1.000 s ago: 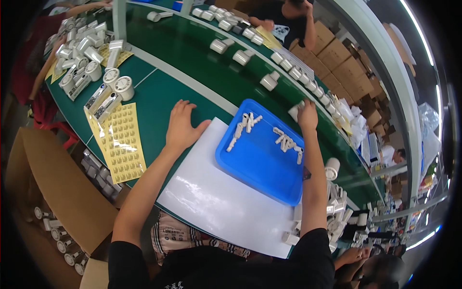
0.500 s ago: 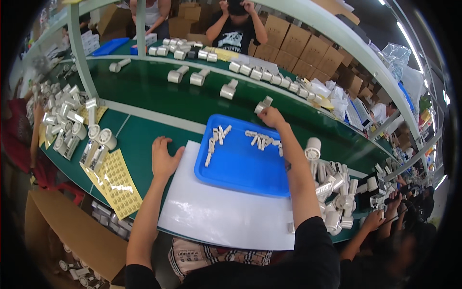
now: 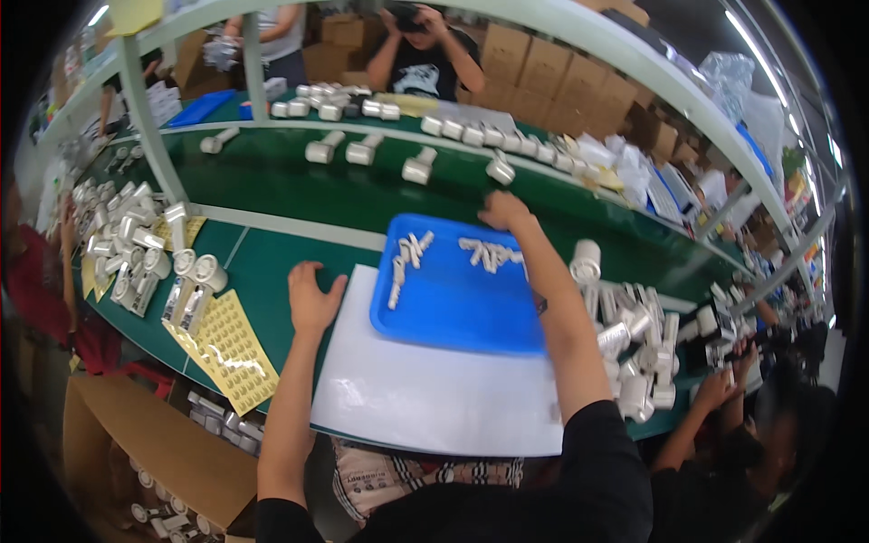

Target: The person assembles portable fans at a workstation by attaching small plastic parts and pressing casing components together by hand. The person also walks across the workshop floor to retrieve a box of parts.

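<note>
My left hand [image 3: 314, 299] lies on the green bench by the left edge of a white sheet [image 3: 434, 398], fingers spread and holding nothing. My right hand [image 3: 503, 211] is over the far edge of a blue tray [image 3: 453, 312], its fingers bent downward and partly hidden. Just beyond it, a white handheld fan [image 3: 500, 168] lies on the green belt, apart from the fingers. Inside the tray are small narrow white parts [image 3: 397, 282] at the left and another cluster [image 3: 490, 255] at the far right.
White fans are heaped at left [image 3: 136, 240] and right [image 3: 638, 348]. A yellow sticker sheet [image 3: 237, 357] lies left of my arm; an open carton [image 3: 154, 443] stands below. More fans [image 3: 418, 167] lie along the belt. A metal frame [image 3: 149, 136] spans the bench. Other people work around.
My right hand has let go of the white fan on the belt and drawn back toward the tray. The fan now lies farther off, turned differently. My left hand stays in place.
</note>
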Tool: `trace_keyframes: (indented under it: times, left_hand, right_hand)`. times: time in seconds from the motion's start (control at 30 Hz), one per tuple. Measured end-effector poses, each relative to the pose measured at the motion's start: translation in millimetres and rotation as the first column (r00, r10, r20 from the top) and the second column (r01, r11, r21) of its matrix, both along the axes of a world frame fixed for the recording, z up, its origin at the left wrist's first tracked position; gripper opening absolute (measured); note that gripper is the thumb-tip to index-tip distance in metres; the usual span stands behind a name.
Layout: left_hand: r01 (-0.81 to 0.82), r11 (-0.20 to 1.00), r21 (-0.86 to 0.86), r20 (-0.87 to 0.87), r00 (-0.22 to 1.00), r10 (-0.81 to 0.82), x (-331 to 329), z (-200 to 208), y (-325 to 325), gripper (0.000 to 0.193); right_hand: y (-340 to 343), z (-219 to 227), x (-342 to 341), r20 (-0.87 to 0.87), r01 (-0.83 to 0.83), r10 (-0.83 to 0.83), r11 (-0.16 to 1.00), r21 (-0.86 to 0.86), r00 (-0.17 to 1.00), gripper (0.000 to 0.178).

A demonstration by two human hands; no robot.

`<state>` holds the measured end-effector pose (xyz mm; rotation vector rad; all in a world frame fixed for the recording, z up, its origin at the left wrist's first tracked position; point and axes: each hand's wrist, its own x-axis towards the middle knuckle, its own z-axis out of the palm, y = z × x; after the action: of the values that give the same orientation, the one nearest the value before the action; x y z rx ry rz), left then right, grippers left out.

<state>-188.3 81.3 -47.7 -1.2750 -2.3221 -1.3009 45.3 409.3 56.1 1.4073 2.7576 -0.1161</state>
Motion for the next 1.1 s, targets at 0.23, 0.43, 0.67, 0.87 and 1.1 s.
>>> trace_keyframes:
  times: [0.23,0.43,0.67,0.87,1.1]
  left_hand:
    - [-0.013,1.000,-0.005,-0.011,1.000,0.013,-16,-7,-1,0.041]
    - [0.001,0.999,-0.045,-0.001,1.000,-0.001,-13,-3,0,0.040]
    - [0.033,0.998,0.059,-0.018,0.999,-0.032,-11,0,-5,0.037]
    - [0.580,0.776,0.249,0.221,0.746,-0.629,87,81,-26,0.048]
    - [0.821,0.555,0.131,0.256,0.513,-0.819,189,102,-54,0.061]
  right_hand:
    - [-133,100,88,-0.023,-0.350,0.357,0.896,-0.273,0.934,0.026]
    - [-203,76,221,0.355,-0.122,0.184,0.974,-0.190,0.917,0.034]
    - [-212,66,266,0.216,-0.306,0.276,0.944,0.120,0.937,0.036]
    - [-242,115,215,-0.100,-0.358,0.344,0.901,-0.244,0.934,0.033]
    - [-215,72,136,-0.482,-0.439,0.141,0.680,-0.588,0.865,0.046]
